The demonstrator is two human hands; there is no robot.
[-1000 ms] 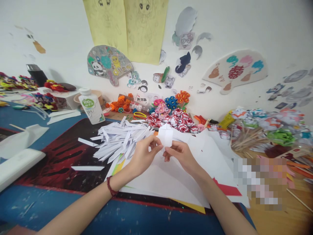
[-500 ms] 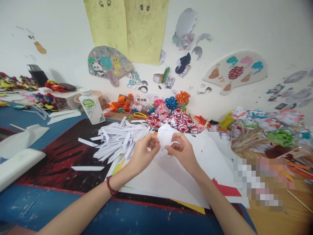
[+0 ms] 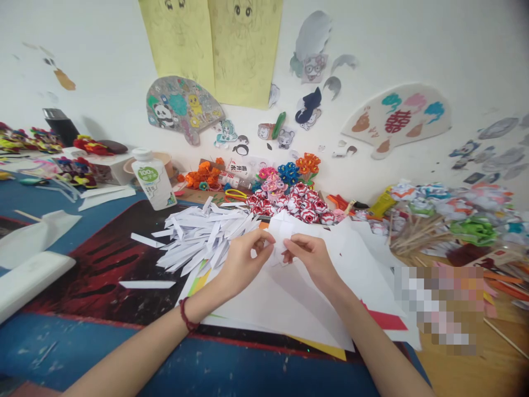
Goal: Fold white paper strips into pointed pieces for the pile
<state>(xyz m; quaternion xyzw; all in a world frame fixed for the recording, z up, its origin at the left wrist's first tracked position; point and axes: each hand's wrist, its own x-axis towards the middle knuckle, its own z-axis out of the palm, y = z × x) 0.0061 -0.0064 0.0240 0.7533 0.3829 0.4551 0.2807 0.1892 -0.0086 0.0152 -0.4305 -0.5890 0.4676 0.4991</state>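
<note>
A small folded piece of white paper (image 3: pixel 281 231) is held upright between my two hands, over the large white sheets (image 3: pixel 285 309). My left hand (image 3: pixel 250 255) pinches its left side with thumb and forefinger. On the right side, my right hand (image 3: pixel 311 256) has its thumb and fingers closed on the paper, with some fingertips partly behind it. A heap of folded white paper strips (image 3: pixel 210 231) lies just left of my hands, and one single strip (image 3: pixel 147 284) lies apart on the dark mat.
Behind my hands stand red-and-white paper flowers (image 3: pixel 308 204) and a white bottle (image 3: pixel 154 179). Wooden sticks (image 3: pixel 413 234) and wrapped paper flowers lie at the right. A long white object (image 3: pixel 35 281) is at the left edge.
My right hand's fingers have drawn together and moved slightly in on the paper. My left fingertips have shifted a little to the right. The view has moved very slightly.
</note>
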